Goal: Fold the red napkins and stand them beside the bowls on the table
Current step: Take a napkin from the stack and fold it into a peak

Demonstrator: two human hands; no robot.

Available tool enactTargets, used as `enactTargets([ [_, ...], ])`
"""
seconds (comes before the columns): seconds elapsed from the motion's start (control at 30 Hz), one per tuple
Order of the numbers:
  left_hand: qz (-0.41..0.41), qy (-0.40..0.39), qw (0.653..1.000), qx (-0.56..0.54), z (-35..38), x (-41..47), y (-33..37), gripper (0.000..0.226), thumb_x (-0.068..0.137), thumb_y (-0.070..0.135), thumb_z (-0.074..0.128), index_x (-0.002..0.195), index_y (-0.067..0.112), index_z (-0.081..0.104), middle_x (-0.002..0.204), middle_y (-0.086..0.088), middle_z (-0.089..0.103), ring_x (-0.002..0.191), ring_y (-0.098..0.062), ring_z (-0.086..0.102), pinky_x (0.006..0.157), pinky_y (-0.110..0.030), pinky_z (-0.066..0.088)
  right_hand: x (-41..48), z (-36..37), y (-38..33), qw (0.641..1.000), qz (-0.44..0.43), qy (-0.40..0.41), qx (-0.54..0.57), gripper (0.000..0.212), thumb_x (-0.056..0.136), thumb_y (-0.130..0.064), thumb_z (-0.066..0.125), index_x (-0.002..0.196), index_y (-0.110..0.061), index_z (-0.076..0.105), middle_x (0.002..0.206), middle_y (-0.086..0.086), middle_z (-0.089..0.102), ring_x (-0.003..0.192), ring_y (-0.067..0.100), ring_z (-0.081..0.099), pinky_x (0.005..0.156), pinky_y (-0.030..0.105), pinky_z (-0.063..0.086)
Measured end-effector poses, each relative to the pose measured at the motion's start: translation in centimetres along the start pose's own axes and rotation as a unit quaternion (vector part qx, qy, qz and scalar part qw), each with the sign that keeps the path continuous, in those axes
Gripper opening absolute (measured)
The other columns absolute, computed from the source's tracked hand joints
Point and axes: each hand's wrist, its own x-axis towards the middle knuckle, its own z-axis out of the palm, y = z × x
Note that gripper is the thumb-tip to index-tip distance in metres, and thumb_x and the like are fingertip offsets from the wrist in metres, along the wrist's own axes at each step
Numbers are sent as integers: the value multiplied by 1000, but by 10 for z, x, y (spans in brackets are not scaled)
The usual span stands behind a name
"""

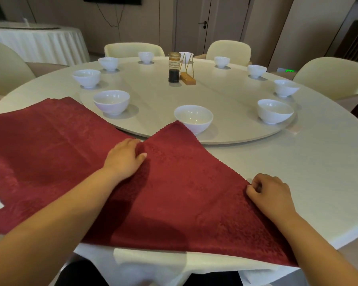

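Note:
A red napkin (184, 195) lies spread at the near edge of the round table (298, 182), its far corner reaching the nearest white bowl (193, 119). My left hand (125, 158) grips a bunched fold of this napkin near its left corner. My right hand (270, 193) pinches its right corner. A stack of red napkins (41, 153) lies flat to the left, partly under my left arm. Several white bowls, among them one at the left (111, 102) and one at the right (274, 111), ring the turntable (225, 133).
A dark sauce bottle (174, 68) and a gold wire stand (187, 70) sit at the turntable's centre. Cream chairs (331, 77) surround the table. Another covered table (37, 42) stands at the back left, and a door is behind.

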Motion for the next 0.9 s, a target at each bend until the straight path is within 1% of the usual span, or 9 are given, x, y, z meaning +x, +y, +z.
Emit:
enactTargets([
  [0.07,-36,-7,999,-22,-2,11,-5,53,93,32,51,140,12,35,141,-9,41,129,-29,37,103,-39,30,1,1,0,1000,-2,1,1,29,85,-19,55,59,-20,41,67,-3,52,76,19,46,69,27,27],
  [0.2,-48,1,996,-79,-1,19,-2,46,92,29,54,133,12,44,125,-6,56,118,-26,48,94,-34,36,2,2,0,1000,-10,6,-6,29,87,-21,55,60,-19,42,67,-2,53,75,19,47,68,27,27],
  [0.3,-57,10,991,-117,3,22,-1,33,91,28,55,120,11,58,120,-7,59,114,-27,51,94,-34,40,4,3,0,1000,-8,4,-4,33,87,-21,56,58,-21,40,64,-3,52,73,20,46,67,28,27],
  [0.4,-67,19,990,-122,-1,21,-4,25,91,25,55,102,5,66,107,-8,63,106,-29,55,85,-32,41,5,1,-2,1000,-8,-4,3,31,86,-21,56,59,-22,41,64,-6,51,74,18,46,68,27,25],
  [0.57,-86,40,989,-115,-19,15,-28,21,89,22,58,91,3,67,96,-12,65,95,-28,57,76,-28,38,18,4,-18,999,-43,-9,3,27,87,-23,56,62,-20,45,64,-8,50,75,17,45,68,25,23],
  [0.67,-113,52,986,-115,-29,13,-46,20,89,24,59,92,5,66,95,-9,63,97,-28,56,78,-30,39,31,11,-36,998,-65,-16,-12,24,88,-24,54,66,-19,46,66,-7,49,76,16,43,69,25,21],
  [0.73,-125,55,983,-124,-31,13,-54,17,89,24,59,88,8,63,91,-6,59,97,-27,56,77,-29,38,39,14,-46,997,-67,-24,-27,24,89,-26,51,67,-20,45,67,-8,48,78,16,41,70,26,21],
  [0.8,-132,51,981,-132,-28,15,-58,15,90,26,58,84,12,59,90,-3,56,95,-26,55,78,-30,38,45,17,-50,997,-61,-33,-34,24,90,-27,49,68,-21,43,67,-9,46,79,16,40,71,27,21],
  [0.9,-137,44,981,-131,-21,21,-58,17,91,30,55,84,15,58,91,-2,57,89,-21,52,80,-32,40,49,18,-52,997,-43,-42,-44,19,91,-28,48,75,-18,48,74,-5,52,80,17,42,72,26,23],
])
